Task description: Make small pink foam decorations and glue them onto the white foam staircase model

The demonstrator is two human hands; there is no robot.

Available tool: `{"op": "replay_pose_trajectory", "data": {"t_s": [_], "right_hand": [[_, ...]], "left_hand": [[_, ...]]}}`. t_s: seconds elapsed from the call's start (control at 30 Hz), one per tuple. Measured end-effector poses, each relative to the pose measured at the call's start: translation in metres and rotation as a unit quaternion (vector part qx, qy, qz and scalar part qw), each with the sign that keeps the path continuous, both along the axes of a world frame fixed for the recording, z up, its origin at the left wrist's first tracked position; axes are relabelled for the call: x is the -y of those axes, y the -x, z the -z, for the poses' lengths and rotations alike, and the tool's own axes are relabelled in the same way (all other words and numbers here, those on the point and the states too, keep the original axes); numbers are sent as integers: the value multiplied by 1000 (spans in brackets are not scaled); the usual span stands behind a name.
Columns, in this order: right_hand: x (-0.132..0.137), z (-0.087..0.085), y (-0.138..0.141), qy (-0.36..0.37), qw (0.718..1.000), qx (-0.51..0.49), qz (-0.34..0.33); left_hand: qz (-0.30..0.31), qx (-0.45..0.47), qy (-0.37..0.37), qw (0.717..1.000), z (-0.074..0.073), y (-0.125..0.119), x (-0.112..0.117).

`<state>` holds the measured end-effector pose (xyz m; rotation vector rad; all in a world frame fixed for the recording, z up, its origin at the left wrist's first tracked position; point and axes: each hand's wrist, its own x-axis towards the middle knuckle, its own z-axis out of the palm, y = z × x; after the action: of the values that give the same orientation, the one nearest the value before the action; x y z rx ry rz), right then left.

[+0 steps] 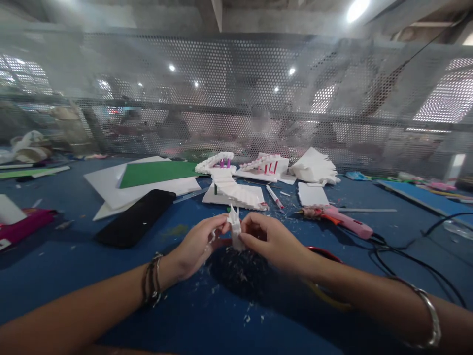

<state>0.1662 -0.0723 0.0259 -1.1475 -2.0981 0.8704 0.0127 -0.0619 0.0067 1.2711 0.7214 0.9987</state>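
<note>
Between my two hands, over the blue table, is a small white strip of what looks like paper or thin foam (pixel 236 234), upright with pointed, torn-looking upper ends. My left hand (pixel 201 241) pinches it from the left with thumb and fingers. From the right, my right hand (pixel 271 239) grips its side with thumb and bent forefinger. Just beyond my hands stands a white curved staircase model (pixel 231 187) on a white base. Small white scraps (pixel 247 319) lie on the table below my hands.
A pink glue gun (pixel 349 222) with black cable lies right, near a marker (pixel 274 197). On the left are a black pouch-like object (pixel 136 219), a green sheet (pixel 158 173) and a magenta packet (pixel 27 227). More white models (pixel 258 172) stand behind, before a perforated metal screen (pixel 221 98).
</note>
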Motion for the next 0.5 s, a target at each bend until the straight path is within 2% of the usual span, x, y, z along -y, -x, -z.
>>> {"op": "replay_pose_trajectory", "data": {"t_s": [0.13,0.23,0.37,0.5], "right_hand": [[3,3,-3,20,999,-30,-8],[2,6,-4,40,997,-63,-2],[2,8,-3,70,993,-91,5],[2,10,-1,124,986,-108,1]], "left_hand": [[38,-22,13,999,2,0,3],[40,-50,2,998,3,0,4],[60,-38,-4,997,4,-2,4],[80,-21,36,996,4,-4,4]]}}
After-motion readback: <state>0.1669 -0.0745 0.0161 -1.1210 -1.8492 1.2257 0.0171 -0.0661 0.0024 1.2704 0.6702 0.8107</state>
